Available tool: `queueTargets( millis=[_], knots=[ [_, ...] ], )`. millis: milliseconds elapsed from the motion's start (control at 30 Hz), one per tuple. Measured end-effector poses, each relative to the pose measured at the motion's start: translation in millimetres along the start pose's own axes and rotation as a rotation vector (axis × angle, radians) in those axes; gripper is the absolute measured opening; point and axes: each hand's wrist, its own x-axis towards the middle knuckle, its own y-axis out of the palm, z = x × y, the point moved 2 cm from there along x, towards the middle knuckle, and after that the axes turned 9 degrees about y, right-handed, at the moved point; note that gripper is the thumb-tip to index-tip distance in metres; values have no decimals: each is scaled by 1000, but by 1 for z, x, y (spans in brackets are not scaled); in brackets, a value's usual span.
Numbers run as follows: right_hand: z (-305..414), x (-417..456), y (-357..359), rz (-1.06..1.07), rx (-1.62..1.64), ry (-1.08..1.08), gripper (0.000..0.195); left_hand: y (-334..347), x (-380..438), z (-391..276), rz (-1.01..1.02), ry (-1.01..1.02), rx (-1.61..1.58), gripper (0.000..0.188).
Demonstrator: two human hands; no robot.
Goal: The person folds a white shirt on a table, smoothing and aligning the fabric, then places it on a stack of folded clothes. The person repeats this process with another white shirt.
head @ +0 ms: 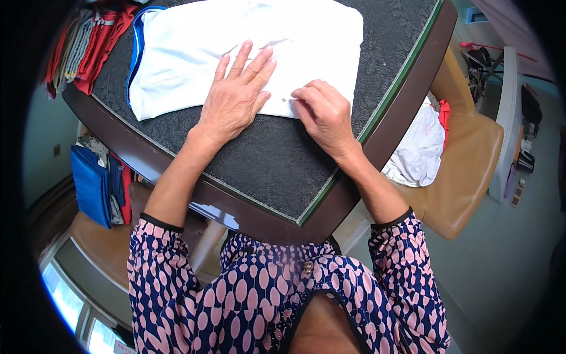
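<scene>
A white garment (309, 48) lies spread on the dark patterned cover (265, 163) of the table, with blue cloth (137, 48) showing along its left side. My left hand (234, 97) rests flat on the white fabric, fingers spread, pressing near small creases. Close to the garment's near edge, my right hand (325, 115) has its fingers curled, thumb and forefinger tips near each other on the cloth. Whether they pinch any fabric cannot be told. A small grey spot (283, 100) shows on the white cloth between my hands, just left of the right fingertips.
Folded clothes (95, 44), red and grey, stand stacked at the table's far left corner. The table's brown rim (283, 232) comes to a corner before me. White clothing (420, 146) lies on a tan chair (473, 163) at right; a blue folded item (90, 186) is at left.
</scene>
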Motion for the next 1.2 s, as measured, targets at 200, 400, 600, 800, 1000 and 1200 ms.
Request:
queueTargets(
  millis=[200,400,600,800,1000,1200],
  knots=[
    [-1,1,10,42,-81,-2,14,5,-3,0,-6,-23,-31,49],
    [0,6,16,74,-155,-56,13,6,-5,-1,-12,-34,-24,50],
    [3,9,10,167,-185,-3,13,7,-3,-1,-19,-31,-8,51],
    [-9,-24,-74,442,167,406,10,10,-6,1,-17,-52,5,49],
    [-30,-200,-183,879,-81,968,12,-5,0,-6,-20,-37,-102,47],
    [-29,-164,-172,139,-145,679,3,-22,60,-28,-148,-26,-139,33]
  ],
)
